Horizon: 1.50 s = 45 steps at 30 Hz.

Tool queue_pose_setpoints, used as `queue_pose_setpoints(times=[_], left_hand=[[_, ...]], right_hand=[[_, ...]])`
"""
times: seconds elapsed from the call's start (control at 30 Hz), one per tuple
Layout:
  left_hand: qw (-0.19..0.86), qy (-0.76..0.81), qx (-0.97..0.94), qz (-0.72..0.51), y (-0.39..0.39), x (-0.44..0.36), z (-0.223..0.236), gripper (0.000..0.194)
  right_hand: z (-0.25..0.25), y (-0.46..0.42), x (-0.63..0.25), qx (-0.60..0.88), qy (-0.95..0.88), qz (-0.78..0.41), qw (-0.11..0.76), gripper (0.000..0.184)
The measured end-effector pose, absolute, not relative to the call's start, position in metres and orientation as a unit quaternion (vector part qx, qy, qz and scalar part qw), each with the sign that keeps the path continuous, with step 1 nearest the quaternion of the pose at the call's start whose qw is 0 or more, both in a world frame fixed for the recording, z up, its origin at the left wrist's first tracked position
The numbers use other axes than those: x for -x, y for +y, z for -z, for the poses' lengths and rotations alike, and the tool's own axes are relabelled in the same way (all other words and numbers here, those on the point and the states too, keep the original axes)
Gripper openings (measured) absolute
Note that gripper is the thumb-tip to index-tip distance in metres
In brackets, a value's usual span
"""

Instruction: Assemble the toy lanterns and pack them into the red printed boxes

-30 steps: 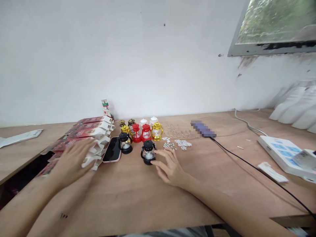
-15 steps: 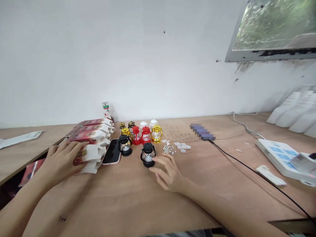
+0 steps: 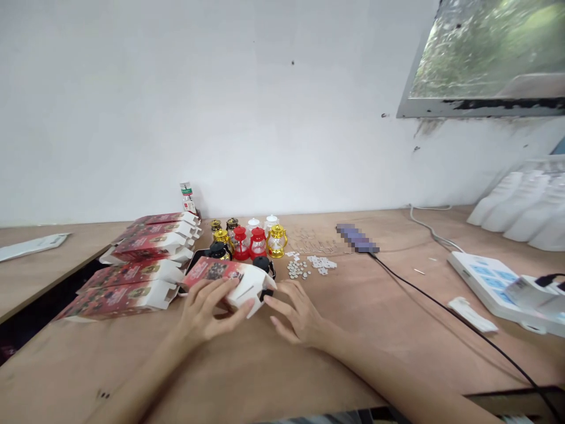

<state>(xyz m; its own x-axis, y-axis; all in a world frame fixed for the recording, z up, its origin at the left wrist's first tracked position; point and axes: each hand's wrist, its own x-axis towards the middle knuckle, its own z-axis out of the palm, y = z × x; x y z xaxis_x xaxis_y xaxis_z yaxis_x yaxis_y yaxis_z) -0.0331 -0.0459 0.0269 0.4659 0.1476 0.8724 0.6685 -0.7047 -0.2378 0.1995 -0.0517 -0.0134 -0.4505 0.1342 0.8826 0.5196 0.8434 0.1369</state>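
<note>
My left hand (image 3: 210, 312) is closed around a red-and-white carton (image 3: 229, 275), thumb at its near side, the white flap end pointing right. Behind that end stands a small black lantern (image 3: 262, 265), partly hidden by the carton. My right hand (image 3: 300, 315) is just right of the flaps, fingers bent and apart, fingertips at the carton's end and beside the lantern; whether they touch either is unclear. Farther back stand red lanterns (image 3: 258, 242), gold lanterns (image 3: 277, 241), white ones (image 3: 271, 222) and another black lantern (image 3: 219, 251).
Several more red cartons (image 3: 128, 274) lie to the left, beside a gap between tables. Small white pieces (image 3: 321, 264) and round discs (image 3: 296, 270) lie right of the lanterns. A blurred phone (image 3: 357, 238) with a black cable, and a power strip (image 3: 489, 285), are farther right.
My left hand has taken a carton from the pile on the left and brought it right, in front of the black lantern. My right hand has stayed near the lantern.
</note>
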Motion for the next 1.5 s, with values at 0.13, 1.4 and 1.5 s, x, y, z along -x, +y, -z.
queue_pose_setpoints(times=[0.13,1.4,1.5], left_hand=[[0.359,-0.196,0.807,0.425,-0.044,0.027,-0.011,0.038],[0.313,-0.189,0.793,0.487,-0.05,0.008,0.002,0.014],[0.301,-0.194,0.793,0.492,-0.05,0.007,0.003,0.014]], right_hand=[[0.013,-0.051,-0.201,0.205,-0.839,0.177,0.473,0.035],[0.009,-0.059,-0.199,0.274,-0.799,0.224,0.486,0.035],[0.009,-0.058,-0.199,0.272,-0.807,0.207,0.481,0.035]])
